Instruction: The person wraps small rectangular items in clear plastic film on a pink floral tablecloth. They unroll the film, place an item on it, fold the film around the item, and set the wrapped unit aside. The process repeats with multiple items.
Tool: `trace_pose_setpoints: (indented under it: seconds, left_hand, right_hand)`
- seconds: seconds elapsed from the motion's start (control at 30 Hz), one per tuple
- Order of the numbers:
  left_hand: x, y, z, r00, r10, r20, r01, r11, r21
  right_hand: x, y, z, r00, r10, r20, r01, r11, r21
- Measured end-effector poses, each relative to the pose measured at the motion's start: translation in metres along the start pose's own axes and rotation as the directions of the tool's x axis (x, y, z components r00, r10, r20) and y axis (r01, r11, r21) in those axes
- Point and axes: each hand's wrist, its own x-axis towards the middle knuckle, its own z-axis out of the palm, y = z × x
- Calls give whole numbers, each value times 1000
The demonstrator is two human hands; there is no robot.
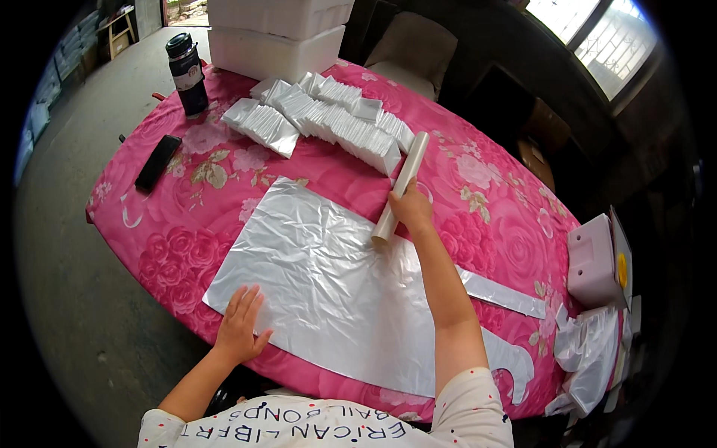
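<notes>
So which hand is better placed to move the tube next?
Probably the right hand: it grips the tube, whose near end is over the plastic. The left hand lies spread at the plastic's near edge, well away from the tube, and looks better placed for steadying.

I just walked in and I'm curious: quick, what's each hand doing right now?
Left hand: open, palm down at the edge of the shiny plastic sheet.
Right hand: closed around the pale tube.
</notes>
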Motion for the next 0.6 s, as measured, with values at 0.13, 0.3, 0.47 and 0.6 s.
trace_pose_setpoints:
  seconds: [0.13,0.3,0.47,0.6]
  left_hand:
    - [0,0,-1,1000,8,15,-8,1000,1]
    - [2,1,-2,1000,12,28,-12,1000,11]
    - [3,1,-2,1000,15,28,-15,1000,5]
    - [2,2,-3,1000,10,27,-10,1000,9]
  right_hand:
    - [3,-4,6,999,-48,-7,49,998,31]
    - [7,-16,12,996,-83,-19,85,993,82]
    - [19,-22,29,993,-93,-70,101,987,122]
    - [20,-33,29,995,-90,-50,95,989,110]
